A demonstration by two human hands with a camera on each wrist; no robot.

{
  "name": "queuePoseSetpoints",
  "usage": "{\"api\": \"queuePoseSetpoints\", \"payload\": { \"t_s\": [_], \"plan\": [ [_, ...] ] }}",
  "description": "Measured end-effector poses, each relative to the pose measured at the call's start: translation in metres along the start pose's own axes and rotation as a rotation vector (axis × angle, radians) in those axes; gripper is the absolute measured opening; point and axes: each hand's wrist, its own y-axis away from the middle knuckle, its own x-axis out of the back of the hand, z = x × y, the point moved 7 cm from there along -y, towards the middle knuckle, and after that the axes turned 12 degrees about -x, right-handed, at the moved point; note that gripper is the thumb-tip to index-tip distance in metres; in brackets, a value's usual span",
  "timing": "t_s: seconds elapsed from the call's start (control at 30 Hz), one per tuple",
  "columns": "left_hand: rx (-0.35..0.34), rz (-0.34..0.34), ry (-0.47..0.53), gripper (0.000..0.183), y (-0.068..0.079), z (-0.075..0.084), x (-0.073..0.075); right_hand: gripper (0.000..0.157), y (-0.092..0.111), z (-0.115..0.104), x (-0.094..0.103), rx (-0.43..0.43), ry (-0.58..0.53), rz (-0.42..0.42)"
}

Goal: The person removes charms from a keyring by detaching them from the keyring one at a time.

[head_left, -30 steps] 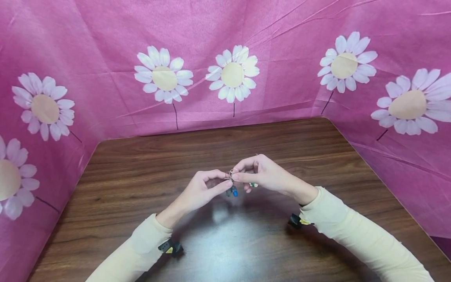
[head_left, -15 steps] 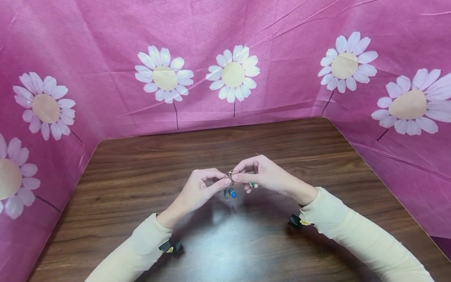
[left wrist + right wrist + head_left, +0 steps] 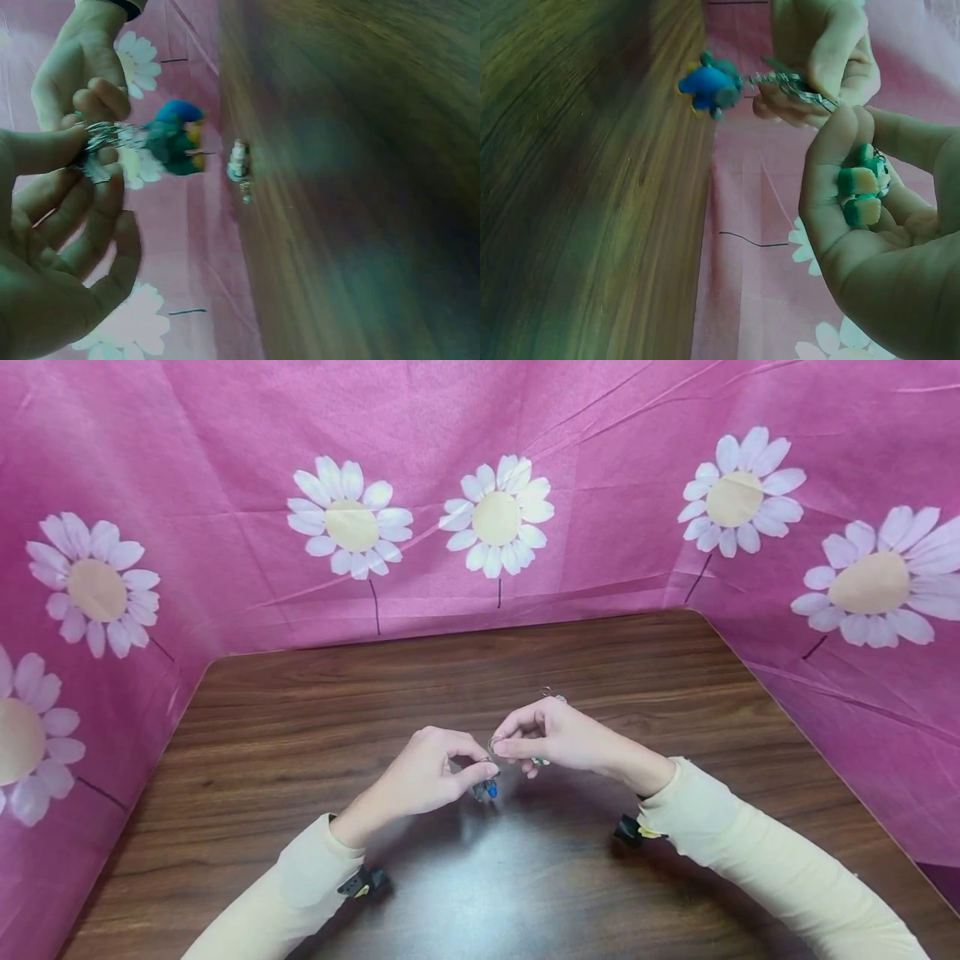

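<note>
With thumb and fingertips, my left hand [image 3: 431,772] pinches a keychain [image 3: 491,790], its blue-green toy dangling just below the head view's centre; my right hand [image 3: 570,735] pinches a metal ring [image 3: 492,744], a green toy [image 3: 864,187] near its palm, above the counter [image 3: 300,693].

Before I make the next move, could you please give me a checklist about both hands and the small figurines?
1. Grip, left: the left hand pinches the silvery metal chain: ok.
2. Grip, right: the right hand pinches the thin round metal ring: ok.
3. The blue-and-green figurine hangs clear of the brown wooden table: ok.
4. The green-and-cream figurine is secured: cannot tell; it shows within the right hand's curl.
5. Ring fully separated from chain: cannot tell.
6. The small pale trinket lies on the table, apart from both hands: ok.
</note>
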Motion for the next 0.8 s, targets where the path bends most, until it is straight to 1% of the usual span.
{"api": "queuePoseSetpoints", "payload": {
  "t_s": [0.07,0.13,0.23,0.33,0.43,0.53,0.6,0.67,0.8],
  "plan": [
    [0.017,-0.029,0.004,0.008,0.0,0.001,-0.002,0.016,0.001,0.0,0.001,0.005,0.028,0.011],
    [0.05,-0.044,0.043,0.009,0.0,-0.002,-0.003,0.016,0.001,0.0,0.002,0.014,0.039,0.024],
    [0.12,-0.058,0.145,0.013,0.001,-0.009,-0.006,0.018,0.002,0.001,0.005,0.014,0.029,0.037],
    [0.173,-0.072,0.263,0.018,0.002,-0.016,-0.01,0.018,0.002,0.003,0.007,0.002,0.019,0.042],
    [0.206,-0.065,0.374,0.019,0.003,-0.02,-0.014,0.019,0.001,0.006,0.009,-0.005,0.014,0.049],
    [0.221,-0.044,0.451,0.02,0.003,-0.022,-0.016,0.021,0.0,0.007,0.009,-0.009,-0.004,0.051],
    [0.23,-0.026,0.48,0.019,0.003,-0.023,-0.016,0.023,0.0,0.007,0.009,-0.011,-0.023,0.055],
    [0.229,-0.008,0.486,0.019,0.004,-0.025,-0.015,0.025,-0.001,0.007,0.009,-0.016,-0.052,0.057],
    [0.212,0.036,0.416,0.019,0.004,-0.027,-0.011,0.031,-0.002,0.008,0.009,-0.023,-0.114,0.061]
  ]
}}
